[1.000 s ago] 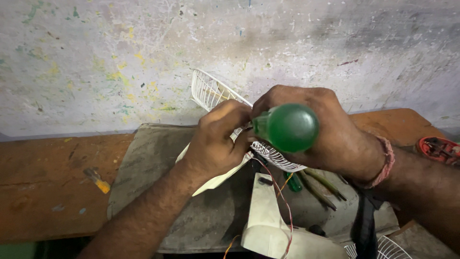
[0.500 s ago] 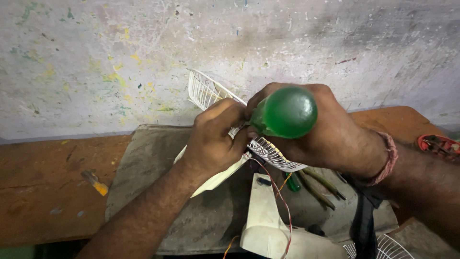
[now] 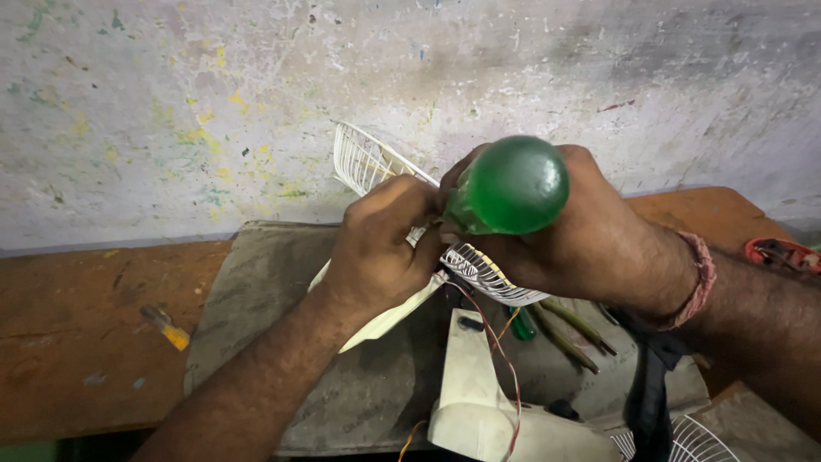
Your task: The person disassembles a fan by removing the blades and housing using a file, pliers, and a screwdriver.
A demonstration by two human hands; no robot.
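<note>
My right hand (image 3: 590, 239) grips a screwdriver by its round green handle (image 3: 511, 186), which points up toward the camera; the shaft is hidden behind my fingers. My left hand (image 3: 380, 248) holds a white wire fan grille (image 3: 363, 160) and the white plastic piece under it, fingers pressed next to the tool's tip. Below the hands sits a white fan base (image 3: 479, 385) with red and yellow wires (image 3: 496, 329) running up to the grille. All of it rests over a grey cloth (image 3: 256, 282) on a wooden bench.
The worn orange-brown bench (image 3: 94, 316) runs along a stained plaster wall. A small yellow-tipped tool (image 3: 167, 327) lies at left. Green-handled tools (image 3: 564, 329) lie under my right wrist, a black strap (image 3: 650, 393) and another wire grille (image 3: 684, 441) at lower right, a red object (image 3: 782, 255) far right.
The green handle has risen and tilted a little more toward the camera. Both hands stay on the grille, shifted slightly up.
</note>
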